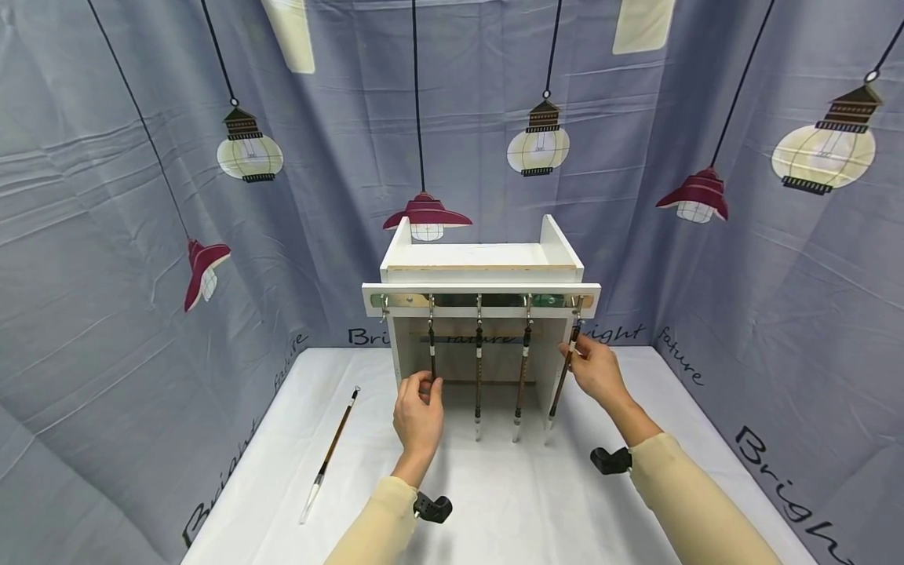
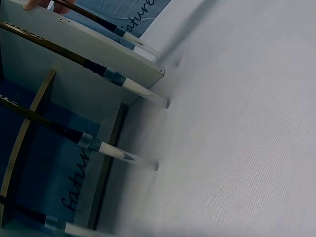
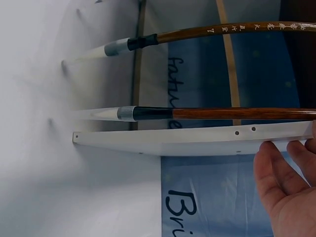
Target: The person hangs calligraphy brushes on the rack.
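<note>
A white wooden stand [image 1: 482,275] holds several brown-shafted calligraphy brushes on hooks under its front rail. My left hand [image 1: 418,416] pinches the lower part of the leftmost hanging brush [image 1: 432,341]; the hand hides that brush's tip in the head view. My right hand [image 1: 599,369] holds the rightmost brush [image 1: 563,377] high on its shaft, its fingers close against the side panel [image 3: 197,140]; the brush slants. Between them hang two more brushes, the nearer to centre [image 1: 479,369] and the other [image 1: 523,369]. Clear caps cover the hanging tips in view.
Left of the stand, another capped brush [image 1: 330,451] lies on the white tabletop [image 1: 515,510]. At the rail's left end a bare hook [image 1: 384,306] hangs. A grey-blue curtain [image 1: 339,157] with printed lamps surrounds the table.
</note>
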Action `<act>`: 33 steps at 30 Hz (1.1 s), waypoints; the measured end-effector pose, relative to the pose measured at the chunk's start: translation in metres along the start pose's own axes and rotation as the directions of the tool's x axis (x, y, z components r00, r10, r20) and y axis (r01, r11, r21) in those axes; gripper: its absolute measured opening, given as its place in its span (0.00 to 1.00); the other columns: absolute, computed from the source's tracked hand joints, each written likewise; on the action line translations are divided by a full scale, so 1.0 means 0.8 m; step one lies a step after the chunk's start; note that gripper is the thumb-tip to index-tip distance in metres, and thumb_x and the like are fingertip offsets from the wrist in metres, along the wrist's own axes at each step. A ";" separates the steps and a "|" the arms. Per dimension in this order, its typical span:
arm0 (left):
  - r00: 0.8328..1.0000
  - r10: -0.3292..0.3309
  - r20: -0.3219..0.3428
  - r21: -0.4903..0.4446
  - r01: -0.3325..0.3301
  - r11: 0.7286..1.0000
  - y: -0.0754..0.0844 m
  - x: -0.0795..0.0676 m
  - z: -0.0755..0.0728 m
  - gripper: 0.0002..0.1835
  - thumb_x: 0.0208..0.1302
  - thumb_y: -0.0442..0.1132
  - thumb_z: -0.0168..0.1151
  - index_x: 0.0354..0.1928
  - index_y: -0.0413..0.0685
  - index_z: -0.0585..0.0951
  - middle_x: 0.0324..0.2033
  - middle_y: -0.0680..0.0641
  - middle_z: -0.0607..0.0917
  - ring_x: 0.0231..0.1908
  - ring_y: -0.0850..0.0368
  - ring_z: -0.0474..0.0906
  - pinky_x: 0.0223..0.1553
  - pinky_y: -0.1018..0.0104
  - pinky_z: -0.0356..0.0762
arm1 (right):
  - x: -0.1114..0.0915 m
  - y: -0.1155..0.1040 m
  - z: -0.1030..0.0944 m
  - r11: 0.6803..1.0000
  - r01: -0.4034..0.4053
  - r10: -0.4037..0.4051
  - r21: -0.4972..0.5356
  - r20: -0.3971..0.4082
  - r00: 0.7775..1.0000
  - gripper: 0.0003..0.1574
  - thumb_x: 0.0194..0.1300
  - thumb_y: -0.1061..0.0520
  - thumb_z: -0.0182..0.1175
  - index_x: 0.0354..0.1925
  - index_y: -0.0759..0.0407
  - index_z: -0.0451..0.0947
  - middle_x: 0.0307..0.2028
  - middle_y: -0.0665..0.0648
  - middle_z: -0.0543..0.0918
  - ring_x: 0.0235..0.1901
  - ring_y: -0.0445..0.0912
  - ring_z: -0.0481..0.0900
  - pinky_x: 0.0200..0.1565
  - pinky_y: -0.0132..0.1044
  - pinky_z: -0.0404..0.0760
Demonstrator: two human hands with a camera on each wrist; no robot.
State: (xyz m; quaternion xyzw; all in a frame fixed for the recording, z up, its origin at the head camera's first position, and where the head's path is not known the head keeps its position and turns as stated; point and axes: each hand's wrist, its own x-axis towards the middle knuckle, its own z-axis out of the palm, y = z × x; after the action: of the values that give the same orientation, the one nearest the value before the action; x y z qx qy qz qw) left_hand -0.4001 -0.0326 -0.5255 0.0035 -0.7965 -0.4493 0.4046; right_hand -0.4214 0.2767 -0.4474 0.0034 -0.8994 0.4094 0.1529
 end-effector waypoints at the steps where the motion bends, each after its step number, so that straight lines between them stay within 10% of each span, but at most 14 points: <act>1: 1.000 0.002 0.000 -0.001 -0.002 1.000 -0.001 -0.001 -0.001 0.09 0.66 0.45 0.72 0.44 0.51 0.86 0.34 0.52 0.84 0.29 0.59 0.81 0.26 0.68 0.75 | 0.000 0.000 0.000 1.000 0.003 -0.003 0.001 -0.003 1.000 0.26 0.80 0.44 0.53 0.55 0.65 0.78 0.64 0.80 0.74 0.54 0.68 0.84 0.54 0.64 0.83; 33: 0.987 -0.140 -0.073 0.205 0.153 0.967 -0.101 0.041 -0.108 0.15 0.65 0.51 0.72 0.48 0.53 0.85 0.39 0.48 0.85 0.34 0.53 0.82 0.23 0.59 0.72 | 0.002 -0.002 0.001 0.999 -0.032 0.032 -0.008 0.021 0.999 0.31 0.81 0.42 0.51 0.64 0.64 0.75 0.68 0.79 0.70 0.56 0.68 0.83 0.52 0.61 0.86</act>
State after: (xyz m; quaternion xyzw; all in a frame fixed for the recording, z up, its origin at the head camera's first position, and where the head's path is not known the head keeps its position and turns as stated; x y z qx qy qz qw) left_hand -0.3953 -0.1547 -0.5395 0.1182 -0.8250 -0.3909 0.3907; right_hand -0.4227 0.2750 -0.4461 -0.0074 -0.9024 0.4084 0.1368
